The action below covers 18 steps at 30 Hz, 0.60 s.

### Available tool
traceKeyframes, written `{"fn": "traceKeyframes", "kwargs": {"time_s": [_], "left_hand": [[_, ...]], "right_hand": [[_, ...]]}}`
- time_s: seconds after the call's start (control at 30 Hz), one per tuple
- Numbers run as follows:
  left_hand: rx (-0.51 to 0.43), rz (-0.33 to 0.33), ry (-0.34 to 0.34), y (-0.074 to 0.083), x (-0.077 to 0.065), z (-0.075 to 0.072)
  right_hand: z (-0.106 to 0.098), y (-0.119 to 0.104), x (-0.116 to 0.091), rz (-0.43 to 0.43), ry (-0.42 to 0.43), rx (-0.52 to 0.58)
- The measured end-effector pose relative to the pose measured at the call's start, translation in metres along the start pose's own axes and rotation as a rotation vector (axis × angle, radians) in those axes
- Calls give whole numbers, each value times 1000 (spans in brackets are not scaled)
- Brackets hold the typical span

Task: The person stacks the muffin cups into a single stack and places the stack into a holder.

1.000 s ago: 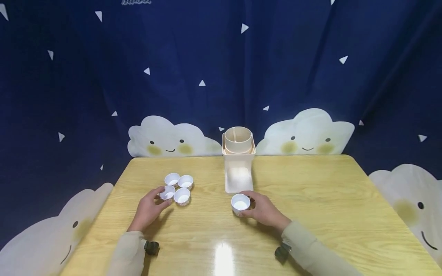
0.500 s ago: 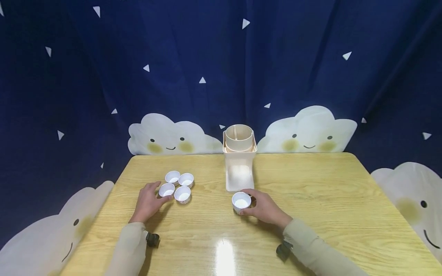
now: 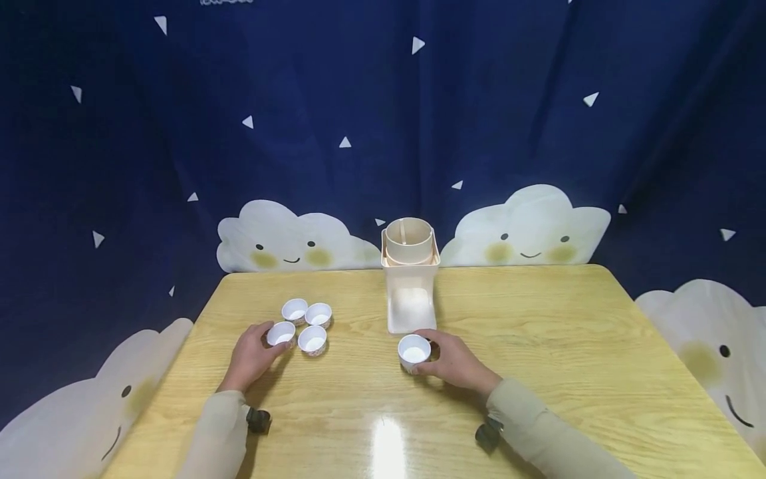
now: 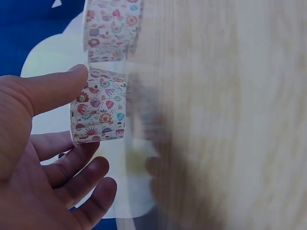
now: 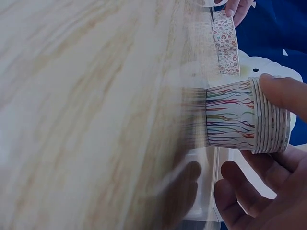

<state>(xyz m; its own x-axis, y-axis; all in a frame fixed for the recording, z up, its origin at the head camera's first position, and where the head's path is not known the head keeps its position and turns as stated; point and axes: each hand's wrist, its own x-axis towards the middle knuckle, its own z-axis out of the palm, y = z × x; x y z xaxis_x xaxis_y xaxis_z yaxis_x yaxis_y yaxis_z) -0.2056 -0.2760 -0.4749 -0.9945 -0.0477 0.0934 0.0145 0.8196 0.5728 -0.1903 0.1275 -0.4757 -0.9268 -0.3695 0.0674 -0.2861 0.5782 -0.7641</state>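
the left hand (image 3: 250, 356) pinches a cup (image 4: 100, 108) between thumb and finger, beside three other cups (image 3: 312, 340); the right hand (image 3: 453, 361), fingers half curled, grips a stack (image 5: 232, 117) before the stand (image 3: 410, 313).

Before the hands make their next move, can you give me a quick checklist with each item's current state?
1. Left hand has hold of the flower-patterned cup: ok, thumb and fingers on opposite sides.
2. Right hand has hold of the streamer-patterned cup stack: ok, gripped around the rims.
3. Three other cups upright: ok, openings up.
4. Beige holder upright: ok, near the far edge of the table.
5. Flower-patterned cup's base touching the table: cannot tell.
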Motion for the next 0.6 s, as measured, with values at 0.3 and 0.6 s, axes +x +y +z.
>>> {"fn": "traceKeyframes", "kwargs": {"time_s": [0.3, 0.6], "left_hand": [[-54, 8, 38, 11, -15, -11], [-76, 32, 96, 29, -26, -22]], "right_hand": [[0, 1, 1, 1, -10, -4], [0, 3, 1, -2, -20, 21]]}}
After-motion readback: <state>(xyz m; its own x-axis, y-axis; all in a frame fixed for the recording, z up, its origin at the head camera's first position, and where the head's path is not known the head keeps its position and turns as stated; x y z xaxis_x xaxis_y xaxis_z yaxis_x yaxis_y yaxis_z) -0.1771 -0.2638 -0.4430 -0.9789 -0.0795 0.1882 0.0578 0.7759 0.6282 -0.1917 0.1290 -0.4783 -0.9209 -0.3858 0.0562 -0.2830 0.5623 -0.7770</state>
